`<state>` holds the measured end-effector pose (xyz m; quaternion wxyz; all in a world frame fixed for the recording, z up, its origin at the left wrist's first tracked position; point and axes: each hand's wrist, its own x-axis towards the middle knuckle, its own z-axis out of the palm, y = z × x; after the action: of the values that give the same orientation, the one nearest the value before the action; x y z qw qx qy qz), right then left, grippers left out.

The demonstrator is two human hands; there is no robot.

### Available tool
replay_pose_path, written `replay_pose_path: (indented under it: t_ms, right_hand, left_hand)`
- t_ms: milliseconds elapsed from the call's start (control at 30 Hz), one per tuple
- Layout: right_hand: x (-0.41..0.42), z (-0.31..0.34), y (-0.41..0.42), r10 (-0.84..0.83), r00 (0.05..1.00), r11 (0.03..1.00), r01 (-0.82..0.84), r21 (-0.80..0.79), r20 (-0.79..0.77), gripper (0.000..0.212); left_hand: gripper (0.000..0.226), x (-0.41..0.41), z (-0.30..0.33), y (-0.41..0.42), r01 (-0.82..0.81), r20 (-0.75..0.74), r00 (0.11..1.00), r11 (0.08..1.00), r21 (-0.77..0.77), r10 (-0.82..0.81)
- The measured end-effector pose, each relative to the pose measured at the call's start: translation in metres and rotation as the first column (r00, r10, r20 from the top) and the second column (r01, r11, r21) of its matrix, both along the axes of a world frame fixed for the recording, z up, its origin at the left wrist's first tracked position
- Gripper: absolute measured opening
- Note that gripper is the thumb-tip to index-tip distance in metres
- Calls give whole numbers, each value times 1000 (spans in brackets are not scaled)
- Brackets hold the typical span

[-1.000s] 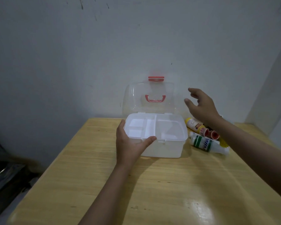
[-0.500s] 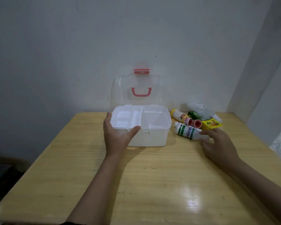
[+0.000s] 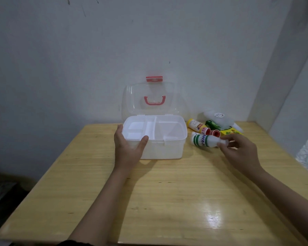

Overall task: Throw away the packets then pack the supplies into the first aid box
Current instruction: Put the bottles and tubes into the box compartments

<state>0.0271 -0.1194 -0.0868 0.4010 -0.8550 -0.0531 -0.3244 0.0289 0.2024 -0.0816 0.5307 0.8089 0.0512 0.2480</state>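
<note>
The white first aid box [image 3: 167, 150] stands open on the table, its clear lid [image 3: 150, 98] with a pink handle leaning back against the wall. Its divided tray holds nothing. My left hand [image 3: 127, 148] grips the box's front left corner, thumb over the rim. To the right of the box lies a white bottle with a green label [image 3: 202, 139]; my right hand [image 3: 238, 151] pinches its cap end. Behind it lie a yellow tube [image 3: 196, 124], a red-capped item [image 3: 215, 133], a green and yellow packet [image 3: 226, 130] and a clear plastic bag [image 3: 219, 118].
The wooden table [image 3: 167, 201] reaches the grey wall at the back and a white wall on the right. Its left edge drops to a dark floor area. The supplies cluster in the back right corner.
My right hand came down from above the supplies and took hold of the white bottle's cap end. The left hand has stayed on the box corner. The view shifted.
</note>
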Motion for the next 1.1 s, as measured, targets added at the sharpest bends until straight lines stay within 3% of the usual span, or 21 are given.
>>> replay_pose_path:
  t_ms: [333,533,800,1100]
  right_hand:
    - [-2,91,38,110,977,975,-142,171,182,25]
    - [19,94,88,287,957,956,-289,43,52,22]
    - [40,81,131,350,915,922,-374,-97,-199,21]
    - [33,72,132,421,878,891,-447,-76,-227,20]
  left_hand:
    - [89,-3,1,6,17,-16,1000,1000,6,-17]
    - [90,-2,0,6,7,-27,1000,1000,-23,-7]
    - [92,0,-3,6,-7,-42,999,998,-60,4]
    - [99,0,-6,6,-5,-45,999,995,-102,0]
